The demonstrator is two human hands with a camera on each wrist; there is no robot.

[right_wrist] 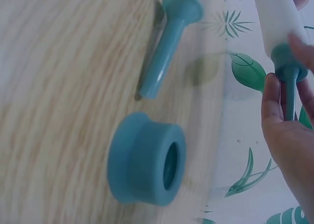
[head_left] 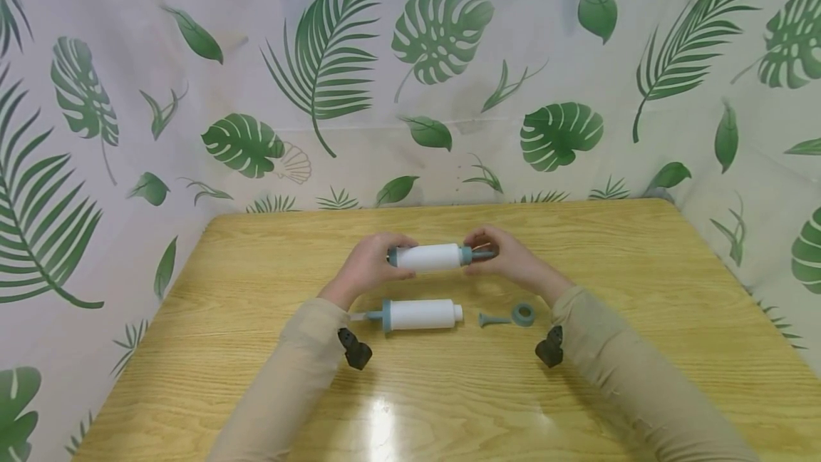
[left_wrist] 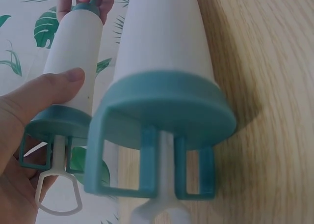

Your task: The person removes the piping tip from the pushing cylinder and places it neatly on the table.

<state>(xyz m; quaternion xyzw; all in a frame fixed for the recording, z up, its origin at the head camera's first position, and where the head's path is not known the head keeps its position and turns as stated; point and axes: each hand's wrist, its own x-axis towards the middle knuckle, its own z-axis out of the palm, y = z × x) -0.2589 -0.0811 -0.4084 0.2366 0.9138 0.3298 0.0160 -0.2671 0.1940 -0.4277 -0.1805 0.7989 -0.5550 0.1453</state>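
My left hand (head_left: 367, 262) grips the handle end of a white syringe-like tube (head_left: 428, 258), its thumb along the barrel in the left wrist view. At the other end, the fingers of my right hand (head_left: 509, 257) pinch the teal collar (right_wrist: 284, 62), from which a thin teal nozzle (right_wrist: 290, 98) sticks out past the palm. The tube lies level, above the table. A second such tube (head_left: 422, 314) rests nearer on the table, its teal handle cap (left_wrist: 162, 106) and pale plunger toward the left. Right of it lie a loose flared nozzle (right_wrist: 168, 47) and a teal ring collar (right_wrist: 147, 160).
The wooden table (head_left: 256, 376) runs back to a white wall covering (head_left: 359, 170) printed with green leaves. Black wrist cameras, one on the left (head_left: 355, 349) and one on the right (head_left: 550, 348), hang beside the sleeves, close to the parts on the table.
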